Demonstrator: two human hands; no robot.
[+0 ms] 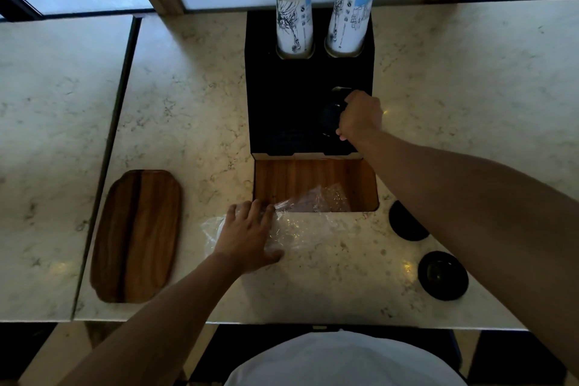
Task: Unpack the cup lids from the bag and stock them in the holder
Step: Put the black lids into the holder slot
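A black holder [282, 97] stands on the marble counter, with two stacks of paper cups [294, 17] rising from its far holes. My right hand [360, 114] grips a stack of black cup lids [331, 114] over the holder's near right opening. A clear, crumpled plastic bag [300, 229] lies on the counter in front of the holder. My left hand [247, 233] lies flat on the bag's left end, fingers spread. Two black lids [442, 275] lie loose on the counter at the right, one partly hidden by my right forearm.
A wooden tray [316, 182] sits at the holder's front, under part of the bag. An oval wooden board [136, 236] lies to the left. A seam [106, 166] splits the counter from a second slab on the left. Windows run along the back.
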